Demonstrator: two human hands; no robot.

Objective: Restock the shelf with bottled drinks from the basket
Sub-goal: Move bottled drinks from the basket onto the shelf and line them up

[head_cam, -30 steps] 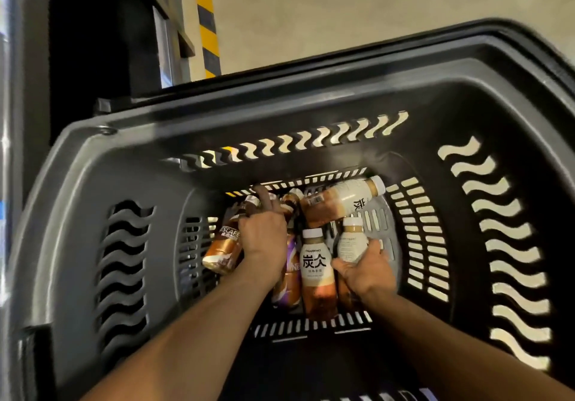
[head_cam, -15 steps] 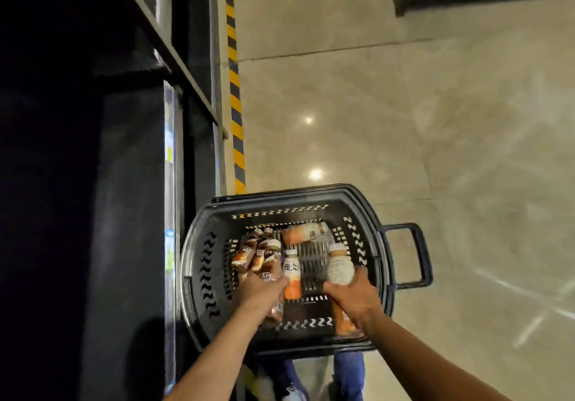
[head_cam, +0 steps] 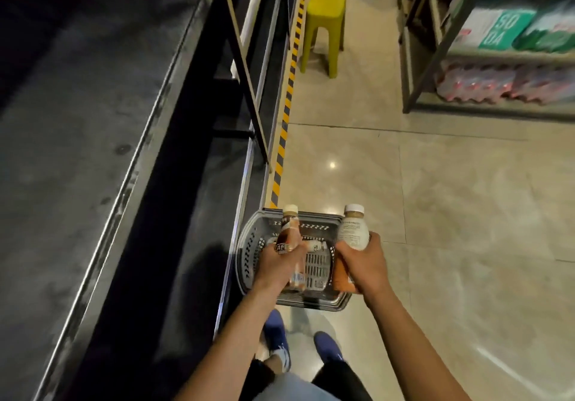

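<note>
My left hand point(head_cam: 275, 264) grips a brown coffee bottle point(head_cam: 290, 232) with a white cap, held upright above the grey basket point(head_cam: 249, 245) on the floor. My right hand point(head_cam: 362, 265) grips a wider bottle point(head_cam: 353, 234) with a white label, a white cap and an orange-brown lower half. Both bottles are lifted clear of the basket. At least one more bottle point(head_cam: 315, 246) lies inside the basket, between my hands. The dark shelf point(head_cam: 93, 151) runs along my left.
A yellow-and-black hazard stripe point(head_cam: 284, 120) runs along the shelf's foot. A yellow-green stool point(head_cam: 325, 27) stands further down the aisle. A rack point(head_cam: 435, 58) with soda packs stands at the right. My blue shoes point(head_cam: 277, 335) are just behind the basket.
I have stood up from the basket. Both hands have risen out of it, each carrying a bottle, and the view now takes in the shelf and aisle.
</note>
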